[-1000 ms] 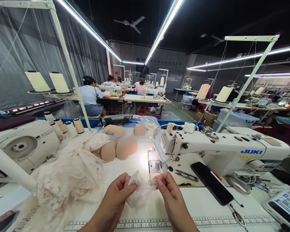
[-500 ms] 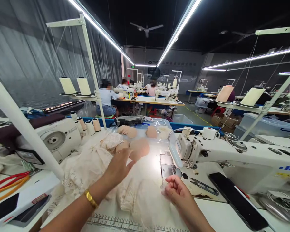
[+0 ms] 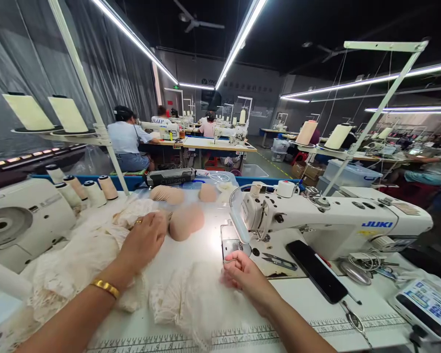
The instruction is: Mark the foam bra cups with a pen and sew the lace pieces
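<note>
My left hand (image 3: 144, 240) reaches forward over the heap of cream lace (image 3: 81, 255) and closes on a beige foam bra cup (image 3: 161, 219) beside another cup (image 3: 185, 221). A gold bangle sits on that wrist. My right hand (image 3: 242, 274) rests curled on the edge of a white lace piece (image 3: 194, 299) lying on the table, just in front of the needle plate (image 3: 231, 244) of the white JUKI sewing machine (image 3: 334, 223).
A black phone (image 3: 316, 270), thread snips (image 3: 279, 261) and cables lie by the machine base. More foam cups (image 3: 167, 194) and thread cones (image 3: 84, 189) stand at the back. A second machine (image 3: 18, 220) is at the left. Other people sew at tables farther back.
Both hands let go of the small white piece held a second ago. My left hand stretched forward to the foam cups; my right hand settled on the lace near the needle plate.
</note>
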Demonstrator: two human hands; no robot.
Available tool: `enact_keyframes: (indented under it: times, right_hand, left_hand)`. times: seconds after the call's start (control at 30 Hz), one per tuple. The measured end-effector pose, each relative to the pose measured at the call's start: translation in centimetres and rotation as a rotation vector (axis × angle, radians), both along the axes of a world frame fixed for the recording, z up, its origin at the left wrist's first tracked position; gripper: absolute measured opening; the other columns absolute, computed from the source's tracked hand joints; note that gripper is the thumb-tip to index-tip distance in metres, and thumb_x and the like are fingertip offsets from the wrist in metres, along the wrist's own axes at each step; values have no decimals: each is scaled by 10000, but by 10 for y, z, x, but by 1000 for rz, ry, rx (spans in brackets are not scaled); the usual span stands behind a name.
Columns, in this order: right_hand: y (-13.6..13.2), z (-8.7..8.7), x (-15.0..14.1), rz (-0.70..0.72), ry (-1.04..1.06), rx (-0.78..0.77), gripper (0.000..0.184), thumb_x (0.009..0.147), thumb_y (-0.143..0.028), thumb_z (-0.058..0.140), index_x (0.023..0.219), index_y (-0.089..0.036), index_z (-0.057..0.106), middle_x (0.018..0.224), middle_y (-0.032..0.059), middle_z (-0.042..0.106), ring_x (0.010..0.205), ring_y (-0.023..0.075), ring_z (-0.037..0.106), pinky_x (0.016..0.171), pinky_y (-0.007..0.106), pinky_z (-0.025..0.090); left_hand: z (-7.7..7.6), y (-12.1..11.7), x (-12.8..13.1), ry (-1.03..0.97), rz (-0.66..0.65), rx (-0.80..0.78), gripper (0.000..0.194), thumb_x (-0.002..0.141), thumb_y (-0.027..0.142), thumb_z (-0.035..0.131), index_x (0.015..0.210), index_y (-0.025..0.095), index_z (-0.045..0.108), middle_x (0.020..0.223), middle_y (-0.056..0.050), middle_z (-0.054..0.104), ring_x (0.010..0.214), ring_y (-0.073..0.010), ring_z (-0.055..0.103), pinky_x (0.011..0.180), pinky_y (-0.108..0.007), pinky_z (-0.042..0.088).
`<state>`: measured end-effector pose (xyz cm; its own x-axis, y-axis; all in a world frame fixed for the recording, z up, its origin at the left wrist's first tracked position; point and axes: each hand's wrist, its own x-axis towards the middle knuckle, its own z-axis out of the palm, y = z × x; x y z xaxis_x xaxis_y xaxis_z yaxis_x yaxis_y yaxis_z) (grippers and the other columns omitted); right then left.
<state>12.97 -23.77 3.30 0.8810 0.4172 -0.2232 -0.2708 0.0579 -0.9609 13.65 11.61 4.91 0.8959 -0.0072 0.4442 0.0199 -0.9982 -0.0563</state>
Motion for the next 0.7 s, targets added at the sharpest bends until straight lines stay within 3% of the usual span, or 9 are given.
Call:
enact_keyframes:
  times: [0.1,0.27,0.37,0.47,0.53,0.63,0.7]
  right_hand:
    - [4,0,7,48,-45,-65,356,742,-357,822,1003,-222,622,719,-63,666,691,205,713,654,313,476]
    - [9,-6,10,98,-74,-107,296,736,-388,802,918,-224,634,701,-73,595,637,184,670,611,304,442]
    - [8,-9,8,96,-91,-107,267,765,-428,782,860,-227,633,681,-70,569,636,180,654,607,302,422]
    - [7,-7,5,90,-108,-90,224,814,-407,761,843,-224,635,682,-63,583,656,177,650,621,299,416]
    - [5,-4,4,87,-111,-69,210,832,-394,757,854,-222,640,691,-60,600,671,174,648,629,295,416]
    - [4,2,3,83,-99,-36,226,840,-397,778,884,-218,647,707,-55,627,689,169,643,633,285,418]
    - [3,5,2,81,-89,-16,265,846,-425,804,887,-215,648,719,-44,651,705,166,643,646,281,427]
  left_hand:
    - [1,-1,-1,11,45,3,310,924,88,593,1207,64,717,1289,-269,686,1134,-413,659,1013,-548,538]
    - [9,0,1,-6,141,-137,71,954,83,671,958,148,699,1002,-52,714,969,-249,682,948,-461,564]
    - [22,-1,-1,-87,138,-316,72,927,148,708,873,172,666,1008,-52,707,1046,-267,674,1017,-496,540]
    - [44,-9,-13,-229,110,-556,30,872,206,651,842,201,651,1163,-144,693,1252,-348,597,1189,-556,411]
    - [58,-20,-26,-293,98,-770,116,835,307,639,886,207,665,1246,-171,667,1282,-378,561,1204,-564,383]
    - [68,-50,-50,-148,9,-1188,316,802,516,645,888,214,677,1026,-115,711,1022,-326,654,958,-488,552]
    - [66,-76,-63,60,-65,-1448,390,757,579,686,827,195,680,827,-78,690,807,-255,650,778,-400,567]
